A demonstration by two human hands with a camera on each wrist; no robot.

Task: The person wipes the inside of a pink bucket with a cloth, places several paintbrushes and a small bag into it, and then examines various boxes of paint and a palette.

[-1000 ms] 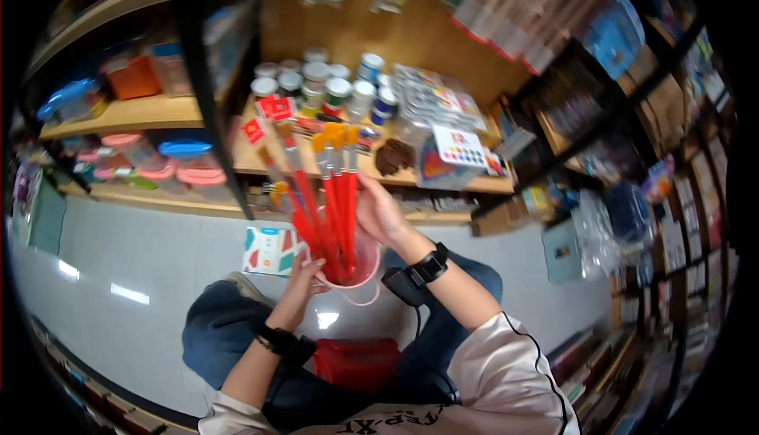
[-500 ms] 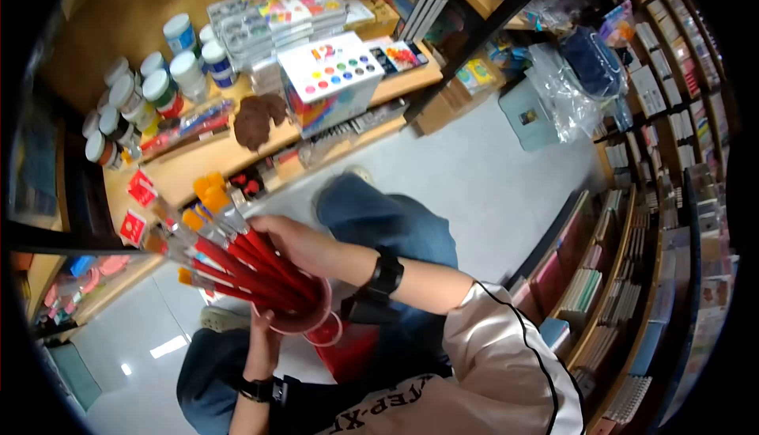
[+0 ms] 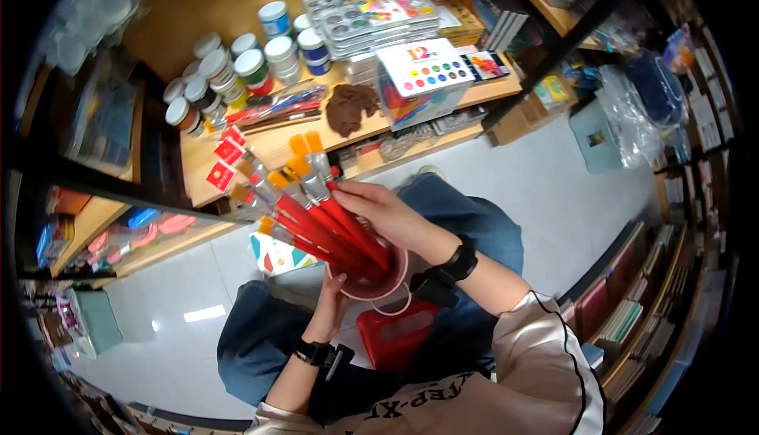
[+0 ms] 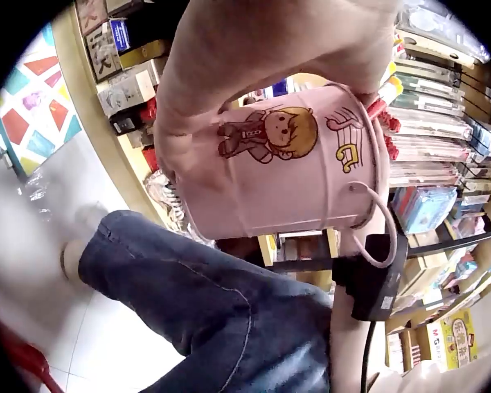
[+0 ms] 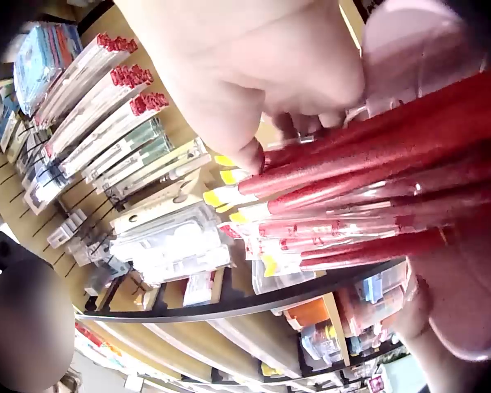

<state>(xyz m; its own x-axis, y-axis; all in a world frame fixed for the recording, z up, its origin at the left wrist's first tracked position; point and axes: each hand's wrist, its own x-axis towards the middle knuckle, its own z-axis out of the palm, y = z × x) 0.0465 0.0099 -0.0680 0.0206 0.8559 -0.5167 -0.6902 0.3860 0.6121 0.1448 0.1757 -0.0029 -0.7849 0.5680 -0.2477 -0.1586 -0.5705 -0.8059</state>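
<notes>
A pink bucket (image 4: 311,188) with a cartoon figure and a thin looped handle is tilted in front of my lap. My left hand (image 3: 332,305) grips its side, with the thumb at the rim. Out of the bucket fan several paintbrushes (image 3: 340,233) with red handles, silver ferrules and orange-yellow bristles; some are in clear sleeves with red tags. My right hand (image 3: 389,215) reaches over the rim from the right, its curled fingers and thumb pinching red handles at that side of the bunch. The bucket's inside is mostly hidden by the brushes.
Ahead is a wooden shelf with paint jars (image 3: 251,69), packaged brushes (image 3: 288,101), a brown crumpled lump (image 3: 348,111), a paint box (image 3: 423,79) and stacked palettes (image 3: 371,20). A red case (image 3: 395,334) sits between my legs. A patterned box (image 3: 277,255) lies on the floor.
My view swung right along the shelf, then partly back left. The bucket stays in my left hand; my right hand has stayed at the right side of the brushes, which now lean left.
</notes>
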